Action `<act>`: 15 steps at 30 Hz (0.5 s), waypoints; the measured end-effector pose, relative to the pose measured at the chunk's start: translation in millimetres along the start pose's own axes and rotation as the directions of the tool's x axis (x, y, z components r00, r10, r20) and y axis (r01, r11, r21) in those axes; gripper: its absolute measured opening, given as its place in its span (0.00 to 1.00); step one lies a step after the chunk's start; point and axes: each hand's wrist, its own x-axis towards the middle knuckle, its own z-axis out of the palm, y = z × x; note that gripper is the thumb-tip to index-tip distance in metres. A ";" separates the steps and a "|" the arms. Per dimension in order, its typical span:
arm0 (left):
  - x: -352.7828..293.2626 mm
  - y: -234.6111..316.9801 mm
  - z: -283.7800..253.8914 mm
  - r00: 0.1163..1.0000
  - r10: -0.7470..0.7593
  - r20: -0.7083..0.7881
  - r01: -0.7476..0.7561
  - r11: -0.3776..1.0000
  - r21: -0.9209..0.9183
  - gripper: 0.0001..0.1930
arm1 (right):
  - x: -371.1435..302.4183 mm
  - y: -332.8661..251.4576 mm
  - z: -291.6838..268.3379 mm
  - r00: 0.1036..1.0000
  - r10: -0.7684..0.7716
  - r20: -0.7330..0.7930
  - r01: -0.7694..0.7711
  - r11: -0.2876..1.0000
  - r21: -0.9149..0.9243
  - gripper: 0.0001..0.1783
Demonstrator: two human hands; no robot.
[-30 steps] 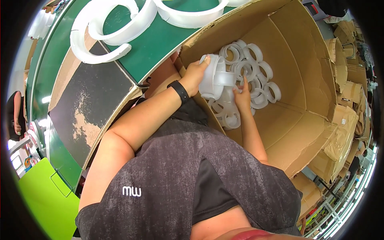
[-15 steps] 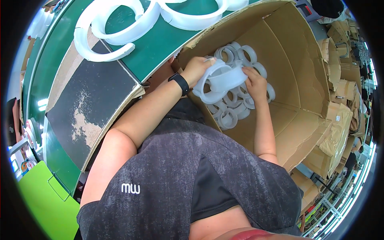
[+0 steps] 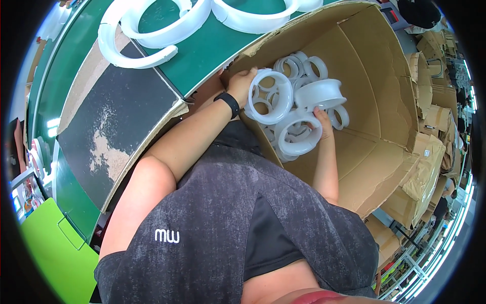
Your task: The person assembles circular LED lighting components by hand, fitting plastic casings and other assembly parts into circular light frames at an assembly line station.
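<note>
My left hand, with a black band on its wrist, grips the left rim of a translucent white plastic ring over the open box. Lower and to the right, my right hand has its thumb on the edge of another white ring; its other fingers are mostly hidden. A third ring lies tilted just above that thumb, and I cannot tell whether the hand bears it. Several similar rings, such as one at the back, lie piled in the cardboard box beneath my hands.
Left of the box stands a green-topped table with large white curved strips on it. A worn black board covers its near corner. More cartons are stacked at the right, and a lime-green panel is at lower left.
The rings bunched between my hands have come apart. My right hand has moved down with a ring, while my left hand has shifted slightly up and left, still holding one.
</note>
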 end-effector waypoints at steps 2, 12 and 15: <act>4.2 -3.8 -10.2 1.000 -0.023 0.010 0.022 0.999 0.046 0.17 | 17.1 21.8 -42.4 0.985 0.127 0.115 -0.131 0.991 0.030 0.21; 2.7 -6.7 -2.5 0.979 -0.056 0.198 0.004 0.967 0.257 0.19 | 43.3 125.5 -55.9 0.941 0.014 -0.338 -0.323 0.340 -0.883 0.33; 0.3 -5.2 -8.4 0.950 -0.148 0.275 0.045 0.936 0.349 0.18 | 39.9 47.2 5.6 0.976 0.003 -0.217 -0.127 0.818 -0.560 0.36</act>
